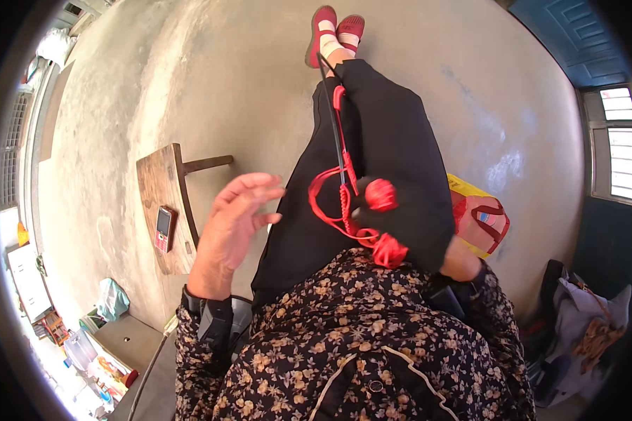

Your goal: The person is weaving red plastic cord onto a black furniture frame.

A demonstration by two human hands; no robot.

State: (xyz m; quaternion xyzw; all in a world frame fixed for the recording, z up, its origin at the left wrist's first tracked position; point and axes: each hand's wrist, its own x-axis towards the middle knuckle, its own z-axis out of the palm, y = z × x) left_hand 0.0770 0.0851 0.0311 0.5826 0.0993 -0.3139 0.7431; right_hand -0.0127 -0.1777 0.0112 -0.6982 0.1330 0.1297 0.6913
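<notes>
My left hand (242, 210) is raised left of my lap, fingers and thumb apart, with nothing visible in it. My right hand (407, 217) lies over my right thigh; past the bare wrist it is covered in dark material like a glove, and its fingers hardly show against my black trousers. Next to it are two bundles of red cord, one by the fingers (380, 195) and one near my waist (388, 250). A loop of red cord (314, 200) joins them. A thin black cord (336, 130), partly wrapped in red, stretches from there toward my feet.
A small wooden stool (179, 242) stands at left with a red and black mobile phone (164, 228) on it. A red and yellow bag (481, 223) lies right of my legs. Grey cloth items (590, 330) are piled at lower right, and a blue door (565, 35) is at upper right.
</notes>
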